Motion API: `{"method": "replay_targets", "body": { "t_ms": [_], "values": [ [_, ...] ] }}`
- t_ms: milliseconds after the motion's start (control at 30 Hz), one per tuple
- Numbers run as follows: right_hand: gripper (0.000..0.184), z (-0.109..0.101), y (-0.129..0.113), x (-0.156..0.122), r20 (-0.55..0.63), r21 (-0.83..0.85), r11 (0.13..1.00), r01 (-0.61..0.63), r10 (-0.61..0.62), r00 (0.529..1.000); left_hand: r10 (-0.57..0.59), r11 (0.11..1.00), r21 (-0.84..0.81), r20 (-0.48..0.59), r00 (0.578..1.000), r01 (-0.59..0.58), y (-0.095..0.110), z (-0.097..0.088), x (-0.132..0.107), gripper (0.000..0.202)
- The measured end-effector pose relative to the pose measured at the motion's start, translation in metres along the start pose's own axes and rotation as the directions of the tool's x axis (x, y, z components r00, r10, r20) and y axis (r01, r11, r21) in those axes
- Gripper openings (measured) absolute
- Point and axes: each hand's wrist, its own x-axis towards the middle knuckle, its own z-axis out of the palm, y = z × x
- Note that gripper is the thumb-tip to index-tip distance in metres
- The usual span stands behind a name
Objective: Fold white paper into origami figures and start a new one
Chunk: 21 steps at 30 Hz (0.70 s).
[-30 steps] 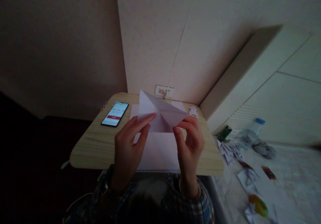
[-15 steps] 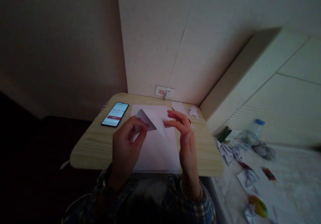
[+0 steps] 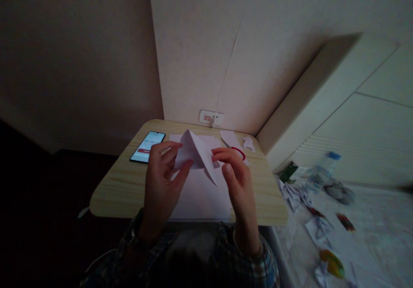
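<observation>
A folded sheet of white paper (image 3: 190, 150) is held up over the table, its peak pointing away from me and a flap hanging towards the right. My left hand (image 3: 164, 178) pinches its left side between thumb and fingers. My right hand (image 3: 237, 178) is at its right side, the fingertips touching the paper's edge and the thumb apart from it. Below lies a stack of white sheets (image 3: 201, 197), partly hidden by the hands and the folded paper.
A phone (image 3: 145, 144) lies on the wooden table (image 3: 119, 193) at left. Scissors (image 3: 238, 151), a paper strip (image 3: 229, 136) and a small folded paper piece (image 3: 248, 143) lie back right. A bottle (image 3: 325, 167) and paper scraps (image 3: 293, 197) lie right of the table.
The folded paper has turned and opened into a more upright peak. My right hand's fingers have curled in closer to it, and the scissors now show more.
</observation>
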Motion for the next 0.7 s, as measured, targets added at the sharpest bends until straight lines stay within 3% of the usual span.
{"method": "replay_targets", "body": {
  "t_ms": [233, 367, 467, 700],
  "values": [
    [0.007, 0.003, -0.005, 0.000, 0.003, -0.070, 0.994, -0.088, 0.088, 0.996, 0.073, 0.996, 0.053, 0.052, 0.996, -0.076, -0.003, -0.001, -0.002, 0.047],
    [0.009, 0.003, -0.008, -0.001, -0.004, -0.086, 0.993, -0.083, 0.083, 0.997, 0.191, 0.950, 0.209, 0.197, 0.962, -0.231, -0.003, -0.005, -0.001, 0.030],
    [0.009, 0.002, -0.009, -0.002, -0.013, -0.092, 0.993, -0.079, 0.078, 0.997, 0.252, 0.916, 0.235, 0.290, 0.923, -0.324, -0.002, -0.009, 0.000, 0.032],
    [0.005, 0.000, -0.001, -0.002, 0.045, 0.004, 0.993, -0.121, 0.121, 0.992, 0.252, 0.911, 0.239, 0.323, 0.912, -0.337, 0.002, -0.011, 0.001, 0.032]
  ]
}}
